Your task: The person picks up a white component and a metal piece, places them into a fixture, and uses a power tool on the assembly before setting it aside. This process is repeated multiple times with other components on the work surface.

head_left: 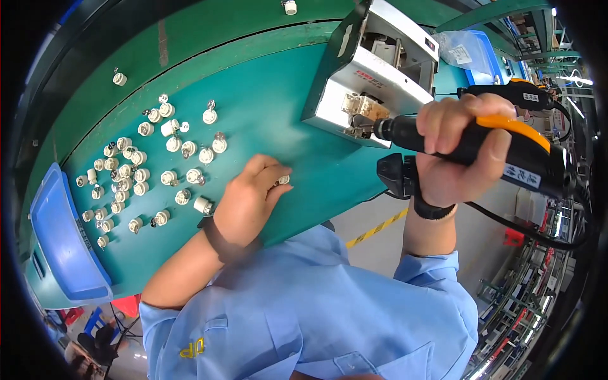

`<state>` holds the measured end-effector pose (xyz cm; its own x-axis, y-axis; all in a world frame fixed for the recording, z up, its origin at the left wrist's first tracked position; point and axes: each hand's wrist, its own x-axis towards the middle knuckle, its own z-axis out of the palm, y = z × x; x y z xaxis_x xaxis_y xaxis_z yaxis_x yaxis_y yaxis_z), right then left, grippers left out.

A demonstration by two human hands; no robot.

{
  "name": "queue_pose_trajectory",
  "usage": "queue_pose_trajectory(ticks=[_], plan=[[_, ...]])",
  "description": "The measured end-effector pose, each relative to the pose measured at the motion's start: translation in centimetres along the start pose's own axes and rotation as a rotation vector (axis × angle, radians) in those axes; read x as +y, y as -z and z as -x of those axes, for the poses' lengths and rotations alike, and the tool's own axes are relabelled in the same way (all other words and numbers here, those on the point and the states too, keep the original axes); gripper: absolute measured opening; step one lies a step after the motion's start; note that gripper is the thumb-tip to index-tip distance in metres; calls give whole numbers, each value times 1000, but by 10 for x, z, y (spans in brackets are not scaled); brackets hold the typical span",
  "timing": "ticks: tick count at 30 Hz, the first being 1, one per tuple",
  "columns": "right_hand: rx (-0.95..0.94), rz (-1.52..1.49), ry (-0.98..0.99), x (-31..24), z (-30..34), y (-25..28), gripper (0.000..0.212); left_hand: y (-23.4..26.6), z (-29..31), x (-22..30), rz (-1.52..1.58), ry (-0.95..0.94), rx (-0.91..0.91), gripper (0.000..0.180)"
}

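Observation:
My right hand (pixel 459 136) is wrapped round a black electric screwdriver (pixel 405 132) with an orange trigger strip. Its tip meets the front opening of a silver metal screw feeder (pixel 377 95), where a small metal holder (pixel 366 109) sticks out; whether a screw is on the bit cannot be seen. Over the green mat, my left hand (pixel 250 196) pinches a small white round fitting (pixel 283 180) between thumb and fingers. Many similar white fittings with metal parts (pixel 125 171) lie scattered on the mat left of that hand.
An empty-looking blue bin (pixel 63 234) stands at the left end of the green mat (pixel 266 88). A second electric screwdriver (pixel 506 95) and a blue tray with a plastic bag (pixel 465 54) are beyond the feeder. Single fittings (pixel 120 78) sit on the back ledge. A black cable (pixel 525 231) trails at right.

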<state>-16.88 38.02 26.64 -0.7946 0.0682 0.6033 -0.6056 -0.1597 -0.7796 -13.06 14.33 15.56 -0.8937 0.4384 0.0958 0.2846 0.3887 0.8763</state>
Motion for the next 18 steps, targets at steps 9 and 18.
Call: queue_pose_trajectory(ticks=[9,18], plan=[[-37,-12,-192,4,-20,5,31,7,3,-4,-23,-13,-29,26],[-112,-212,-228,4,24,-43,39,1,-1,-17,148,63,-57,25]])
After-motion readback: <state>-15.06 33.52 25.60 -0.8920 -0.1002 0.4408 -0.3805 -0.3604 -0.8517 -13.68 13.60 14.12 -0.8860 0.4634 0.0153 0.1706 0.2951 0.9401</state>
